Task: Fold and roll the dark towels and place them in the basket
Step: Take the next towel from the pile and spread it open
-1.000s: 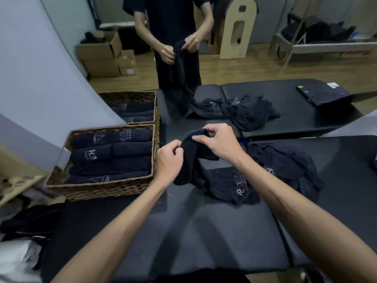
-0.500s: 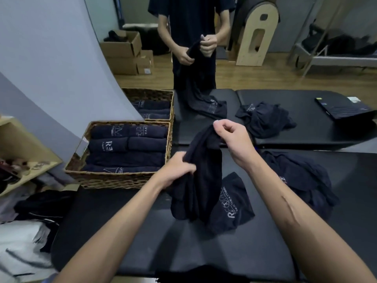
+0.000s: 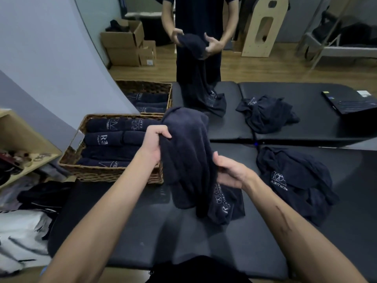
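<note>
Hanging above the black padded table (image 3: 204, 242), a dark towel (image 3: 187, 156) is held up bunched between both hands, its lower end with white lettering resting crumpled on the table surface. The left hand (image 3: 156, 140) grips the towel's upper left edge, fingers curled over the cloth. The right hand (image 3: 231, 173) holds the towel lower on its right side, thumb up and fingers curled into the fabric.

Just left of the held towel, a wicker basket (image 3: 98, 172) sits at the table's left edge, filled with rolled dark towels (image 3: 112, 139) lying in rows. A second wicker basket (image 3: 146, 86) stands directly behind it, also containing rolled towels.

To the right, a loose pile of dark towels (image 3: 293, 180) lies on the table, near but apart from the right hand. On the far padded table (image 3: 326, 127), another crumpled towel (image 3: 265, 113) lies.

Across that table a second person (image 3: 197, 21) stands, handling a dark towel of their own (image 3: 193, 45) with both hands. A laptop (image 3: 350, 102) rests at the far right. Cardboard boxes (image 3: 126, 45) are stacked on the wood floor behind.
</note>
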